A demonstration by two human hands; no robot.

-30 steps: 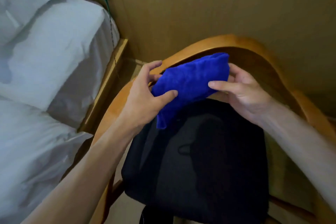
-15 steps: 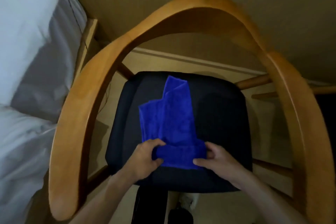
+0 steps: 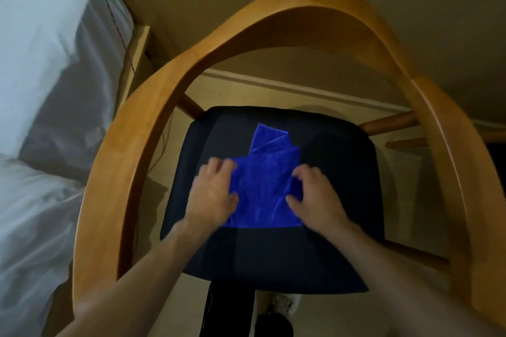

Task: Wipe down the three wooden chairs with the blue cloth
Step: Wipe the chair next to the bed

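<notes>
While the blue cloth [image 3: 262,186] lies rumpled on the chair's dark seat cushion [image 3: 342,172], the left hand [image 3: 215,194] and right hand [image 3: 315,194] rest on its side edges. Their fingers are slightly bent, though blur hides whether they pinch the fabric.

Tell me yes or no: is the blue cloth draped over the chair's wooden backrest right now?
No, the blue cloth lies on the dark seat cushion, with both hands on its edges.
</notes>
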